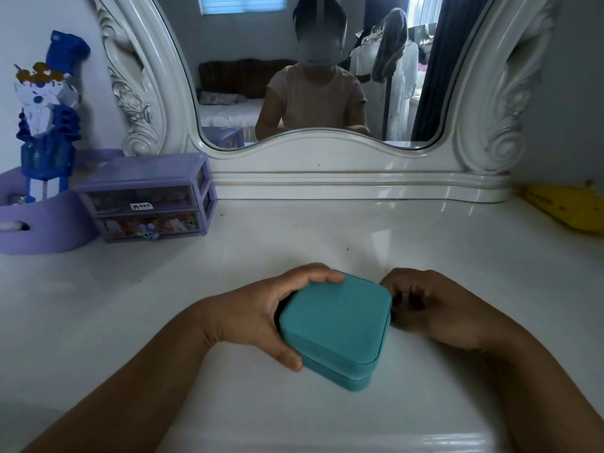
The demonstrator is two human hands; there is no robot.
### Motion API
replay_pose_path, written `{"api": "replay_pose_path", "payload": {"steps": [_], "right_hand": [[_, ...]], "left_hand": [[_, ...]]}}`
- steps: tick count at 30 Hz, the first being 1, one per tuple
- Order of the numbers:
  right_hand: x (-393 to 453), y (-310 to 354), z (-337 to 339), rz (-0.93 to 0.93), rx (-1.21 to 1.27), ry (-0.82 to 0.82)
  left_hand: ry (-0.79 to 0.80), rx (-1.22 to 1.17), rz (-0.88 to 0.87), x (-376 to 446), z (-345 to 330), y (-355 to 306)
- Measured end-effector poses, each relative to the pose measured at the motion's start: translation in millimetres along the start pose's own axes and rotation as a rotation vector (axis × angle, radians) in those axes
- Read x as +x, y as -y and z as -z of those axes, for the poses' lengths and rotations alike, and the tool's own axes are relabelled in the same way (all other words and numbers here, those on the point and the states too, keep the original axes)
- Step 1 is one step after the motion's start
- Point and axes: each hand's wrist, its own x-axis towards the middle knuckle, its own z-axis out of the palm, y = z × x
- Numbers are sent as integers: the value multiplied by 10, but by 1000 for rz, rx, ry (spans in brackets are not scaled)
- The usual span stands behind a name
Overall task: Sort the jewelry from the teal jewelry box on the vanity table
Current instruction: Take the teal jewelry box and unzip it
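— Where are my hands?

— Your left hand (261, 313) wraps the left side of the box (336, 325), fingers curled over its far corner and thumb pressed on the near edge. Your right hand (434, 308) sits curled against the box's right side, fingertips bunched at the seam; whether they pinch anything there, I cannot tell.

— And the box?

— Lid shut, resting on the tabletop (327, 230) near the front edge, about midway across, turned a little askew.

— What's around it?

— A purple drawer unit (147, 197) stands at the back left, beside a purple holder (45, 223) at the left edge. A yellow thing (565, 207) lies at the right edge. The mirror (313, 76) rises along the back.
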Motion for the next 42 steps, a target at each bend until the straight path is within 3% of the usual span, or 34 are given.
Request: {"api": "replay_pose_path", "payload": {"steps": [15, 21, 23, 27, 29, 36, 42], "right_hand": [[182, -6, -98, 84, -146, -141], [124, -7, -65, 34, -170, -309], [61, 26, -64, 32, -104, -270], [5, 108, -100, -17, 16, 8], [32, 99, -150, -32, 82, 70], [87, 45, -196, -6, 233, 39], [95, 81, -185, -26, 209, 31]], "left_hand": [[1, -7, 14, -26, 38, 21], [-216, 128, 20, 32, -11, 13], [-269, 130, 29, 39, 4, 36], [-300, -55, 39, 52, 24, 38], [-363, -107, 32, 90, 34, 35], [-684, 45, -27, 283, 61, 1], [-776, 225, 81, 435, 215, -66]]}}
